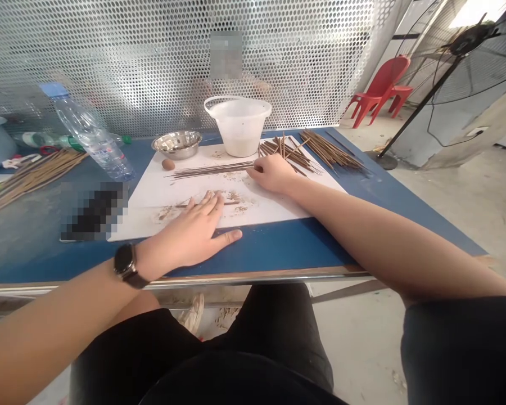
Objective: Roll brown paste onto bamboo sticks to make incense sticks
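My left hand (200, 225) lies flat, fingers stretched, over a single brown stick (231, 203) on the white sheet (141, 214). Brown crumbs (164, 212) are scattered around it. At the right end of a row of thin brown sticks (206, 170), my right hand (274, 173) is closed, thumb and fingers pinched on the stick ends; how many it grips is hidden. Behind that hand is a loose pile of thicker brown sticks (278, 147), resembling incense sticks. A brown ball (168, 164) sits near the row's left end.
A white bucket (240, 126) and a metal bowl (177, 145) stand at the back. Another stick bundle (333, 151) lies right. On the left are a tilted plastic bottle (93, 138), a blurred dark object (95, 214) and long pale sticks (37, 175). A perforated metal panel (152, 62) rises behind.
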`<state>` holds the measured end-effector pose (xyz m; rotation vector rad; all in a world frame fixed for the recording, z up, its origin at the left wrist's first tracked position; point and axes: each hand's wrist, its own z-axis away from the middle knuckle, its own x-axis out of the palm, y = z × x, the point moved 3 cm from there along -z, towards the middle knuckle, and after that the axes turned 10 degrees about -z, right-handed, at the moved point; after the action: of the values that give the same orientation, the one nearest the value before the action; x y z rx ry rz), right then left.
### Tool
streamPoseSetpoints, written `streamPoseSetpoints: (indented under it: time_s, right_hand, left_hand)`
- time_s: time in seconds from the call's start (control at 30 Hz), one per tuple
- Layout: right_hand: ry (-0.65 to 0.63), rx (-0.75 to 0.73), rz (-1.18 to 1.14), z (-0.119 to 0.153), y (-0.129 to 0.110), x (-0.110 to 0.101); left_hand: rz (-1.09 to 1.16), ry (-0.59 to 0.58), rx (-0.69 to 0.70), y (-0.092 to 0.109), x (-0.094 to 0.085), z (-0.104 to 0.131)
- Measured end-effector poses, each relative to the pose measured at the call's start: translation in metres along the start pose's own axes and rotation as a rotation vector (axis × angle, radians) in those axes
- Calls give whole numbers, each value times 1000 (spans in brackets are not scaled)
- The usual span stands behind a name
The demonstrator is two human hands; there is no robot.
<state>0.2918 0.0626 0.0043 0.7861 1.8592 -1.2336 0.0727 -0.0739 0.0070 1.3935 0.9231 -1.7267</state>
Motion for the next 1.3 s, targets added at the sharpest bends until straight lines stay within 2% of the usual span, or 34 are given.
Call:
streamPoseSetpoints:
  time_s: [0.1, 0.2, 0.3, 0.5, 0.6, 0.7, 0.87, 0.97, 1.07, 1.17, 1.3]
  right_hand:
    - [-8, -3, 18, 0, -1, 0]
    - [-10, -7, 21, 1, -4, -1]
    - [-10, -12, 14, 3, -5, -3]
    - [-26, 5, 33, 3, -6, -3]
    - [-31, 5, 34, 3, -5, -2]
    - [-29, -7, 36, 1, -3, -1]
    - [-23, -32, 36, -1, 0, 1]
    - [-31, -29, 31, -1, 1, 2]
    - [-35, -30, 26, 0, 0, 1]
    - [-39, -20, 16, 1, 0, 1]
    - [-41, -19, 12, 1, 0, 0]
  left_hand:
    - [38, 8, -1, 12, 5, 21]
    - [42, -18, -1, 22, 9, 25]
    - [15, -7, -3, 22, 7, 12]
    - [-31, 6, -27, 2, -6, -34]
    - [-44, -2, -30, -1, -9, -38]
    - [-49, 0, -19, 2, -6, -21]
    - [57, -16, -50, 11, 7, 26]
    - [75, -26, -93, 12, 12, 37]
    - [47, 4, -63, 9, 9, 26]
    - [-14, 31, -49, 1, 3, -2]
    - [-58, -2, -72, -10, -3, -30]
